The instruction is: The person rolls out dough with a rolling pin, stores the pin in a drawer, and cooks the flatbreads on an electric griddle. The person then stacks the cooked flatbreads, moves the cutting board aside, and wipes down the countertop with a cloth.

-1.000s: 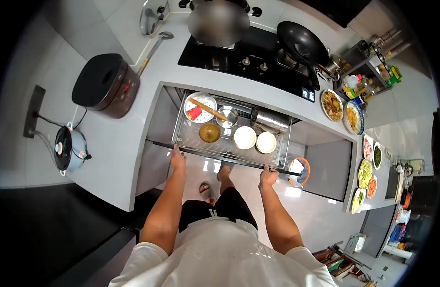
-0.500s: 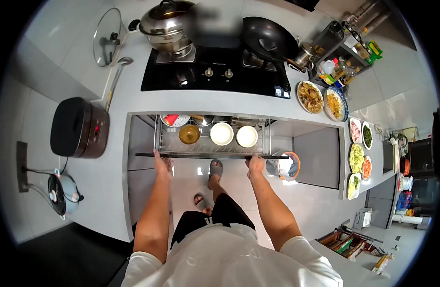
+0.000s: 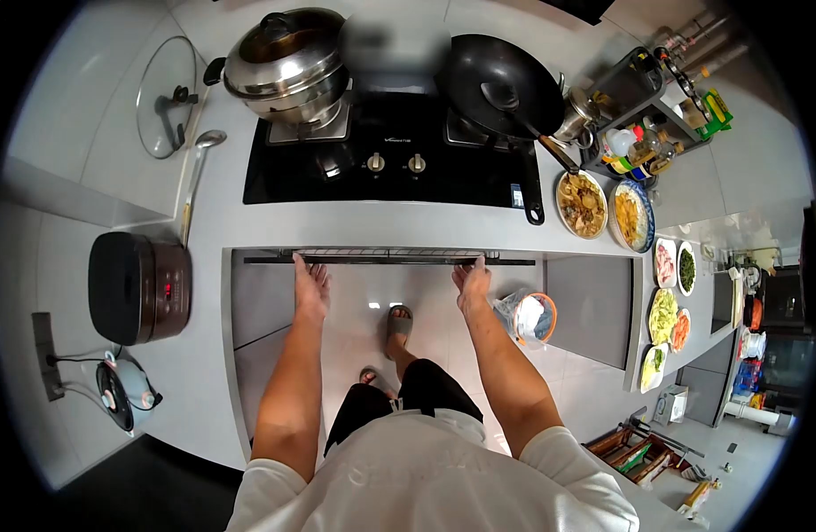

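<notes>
A pull-out drawer under the counter is almost fully in, and its dark front edge point(image 3: 390, 261) runs across between my hands. My left hand point(image 3: 312, 285) presses on the left part of this edge, its thumb up at the rim and its fingers spread below. Toward the right end, my right hand point(image 3: 471, 285) pushes at the same edge with its thumb up and its fingers loosely bent. Only a narrow strip of wire rack point(image 3: 381, 253) shows behind the front; the drawer's contents are hidden under the counter.
Above the drawer, a gas hob point(image 3: 390, 164) carries a steel pot point(image 3: 288, 75) and a black wok point(image 3: 501, 84). Dishes of food point(image 3: 582, 206) line the right counter. A rice cooker point(image 3: 137, 288) stands left. A lined bin point(image 3: 537, 317) sits on the floor right.
Both hands have pushed the drawer inward, away from me. The bowls that showed in it have gone out of sight beneath the counter.
</notes>
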